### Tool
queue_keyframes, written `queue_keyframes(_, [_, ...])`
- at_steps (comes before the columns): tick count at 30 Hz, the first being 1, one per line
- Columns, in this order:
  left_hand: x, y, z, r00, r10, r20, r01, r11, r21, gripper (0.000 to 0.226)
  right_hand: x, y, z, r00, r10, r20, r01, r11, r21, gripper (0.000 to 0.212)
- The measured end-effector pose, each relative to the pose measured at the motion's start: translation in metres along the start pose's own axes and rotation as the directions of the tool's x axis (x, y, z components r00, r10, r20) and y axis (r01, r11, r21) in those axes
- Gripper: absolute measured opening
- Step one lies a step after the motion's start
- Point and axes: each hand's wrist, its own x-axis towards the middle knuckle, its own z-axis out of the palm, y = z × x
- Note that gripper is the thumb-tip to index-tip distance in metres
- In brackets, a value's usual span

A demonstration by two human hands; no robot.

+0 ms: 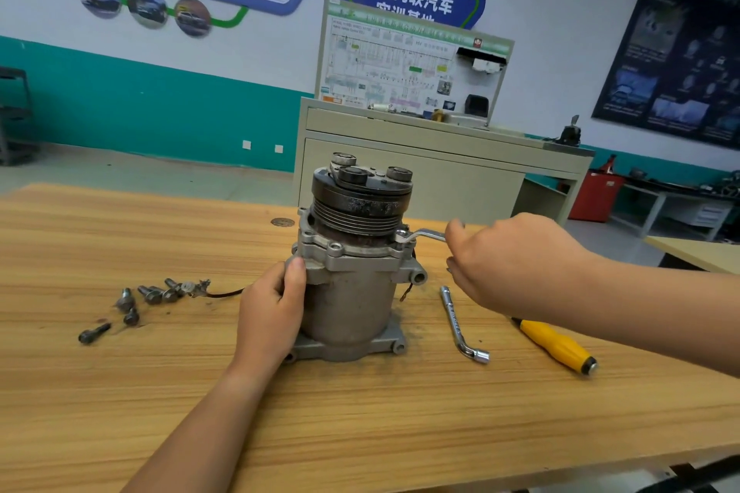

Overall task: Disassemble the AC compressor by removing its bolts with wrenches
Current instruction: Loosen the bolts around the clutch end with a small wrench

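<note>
A person's left hand [274, 308] grips the AC compressor [352, 280] at its 9 o'clock side, thumb pressed under the flange. The right hand [516, 256] curls round the handle of a slim steel wrench [420, 235], whose head sits on a bolt at the flange's 3 o'clock edge. At the compressor's 9 o'clock, a scatter of loose bolts [148, 296], dark and greasy, lies on the wood-grain table [360, 432]. The compressor stands upright at the table's middle. It has a dull grey cast-metal cylinder on a flat base plate, open bolt holes along its flange, and a black ribbed pulley on top carrying three round studs. At 4 o'clock lies a bright L-shaped socket wrench [460, 322]. Beyond it, partly under the right forearm, is a yellow-handled screwdriver [556, 346].
</note>
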Motion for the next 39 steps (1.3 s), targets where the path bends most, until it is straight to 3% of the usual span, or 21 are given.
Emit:
queue_keyframes(4, [-0.001, 0.000, -0.001, 1.000, -0.008, 0.010, 0.008, 1.000, -0.011, 0.067, 0.003, 0.010, 0.006, 0.999, -0.023, -0.047, 0.022, 0.999, -0.025, 0.043])
queue_keyframes(8, [-0.001, 0.002, -0.001, 1.000, -0.006, -0.001, 0.006, 1.000, -0.010, 0.053, 0.018, 0.018, 0.020, 1.000, 0.007, -0.030, -0.007, 1.000, -0.002, 0.016])
queue_keyframes(12, [-0.001, 0.000, -0.002, 1.000, -0.001, 0.002, 0.001, 1.000, -0.015, 0.050, 0.048, 0.009, 0.041, 0.985, 0.138, -0.106, -0.111, 0.967, 0.230, 0.023])
queue_keyframes(19, [-0.002, 0.001, -0.001, 1.000, 0.008, -0.026, -0.008, 1.000, -0.006, 0.046, 0.073, -0.023, 0.061, 0.917, 0.335, -0.218, -0.208, 0.866, 0.456, 0.023])
queue_keyframes(23, [-0.002, 0.002, 0.000, 0.999, 0.004, -0.035, -0.005, 1.000, -0.007, 0.044, 0.041, -0.003, 0.038, 0.829, 0.509, -0.231, -0.241, 0.699, 0.673, 0.027])
queue_keyframes(25, [-0.002, 0.002, 0.000, 0.999, 0.001, -0.032, -0.001, 1.000, -0.013, 0.044, 0.017, 0.001, 0.018, 0.825, 0.500, -0.263, -0.246, 0.737, 0.629, 0.023])
queue_keyframes(28, [-0.002, 0.001, 0.000, 1.000, 0.002, -0.029, -0.002, 1.000, -0.013, 0.044, -0.011, -0.008, -0.005, 0.931, 0.342, -0.123, -0.276, 0.885, 0.375, 0.003])
queue_keyframes(31, [-0.002, 0.002, 0.000, 1.000, 0.000, -0.028, 0.000, 1.000, -0.005, 0.046, -0.020, -0.018, -0.017, 0.975, 0.220, 0.033, -0.220, 0.928, 0.301, 0.010])
queue_keyframes(39, [-0.002, 0.004, -0.001, 1.000, -0.022, -0.022, 0.021, 1.000, -0.007, 0.046, -0.023, -0.024, -0.054, 0.986, 0.110, 0.124, -0.135, 0.968, 0.210, 0.016])
